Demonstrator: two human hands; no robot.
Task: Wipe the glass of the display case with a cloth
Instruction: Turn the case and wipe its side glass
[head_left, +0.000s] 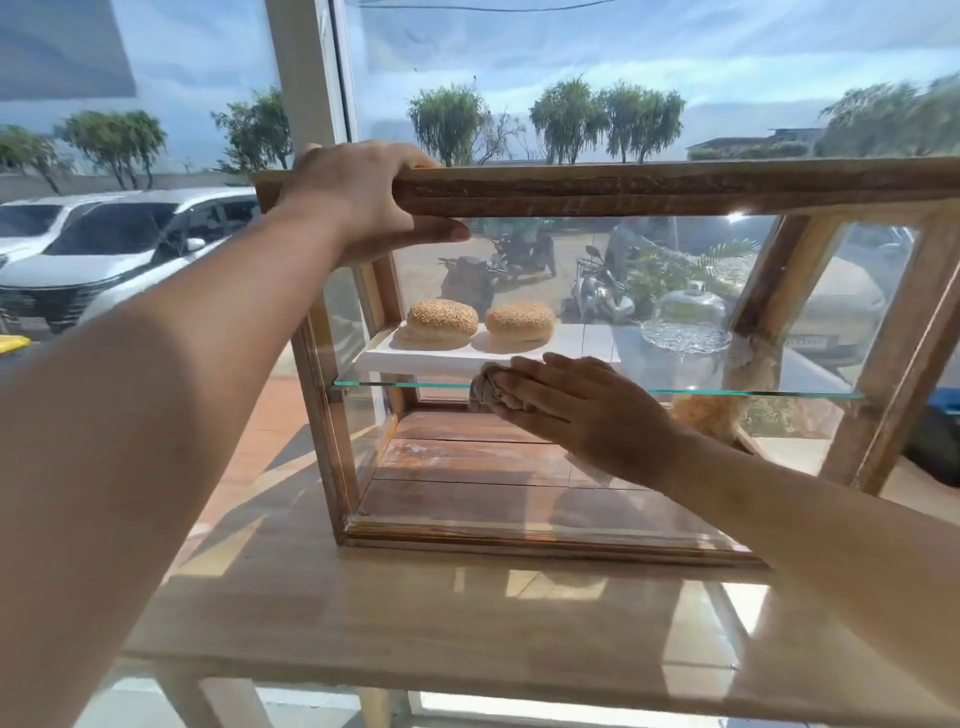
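A wooden-framed display case (623, 189) with glass panes stands on a wooden table. My left hand (358, 200) grips the left end of its top wooden rail, fingers over the top and thumb underneath. My right hand (576, 410) presses a crumpled grey cloth (485, 395) flat against the front glass (467, 467), at the height of the green-edged glass shelf. The cloth sticks out to the left of my fingers. The fingers lie nearly straight over it.
Inside the case two sesame buns (441, 322) lie on a white board (457, 356), with a glass cake dome (685, 317) to their right. The wooden table (415, 623) reaches toward me. Behind the case is a window with parked cars outside.
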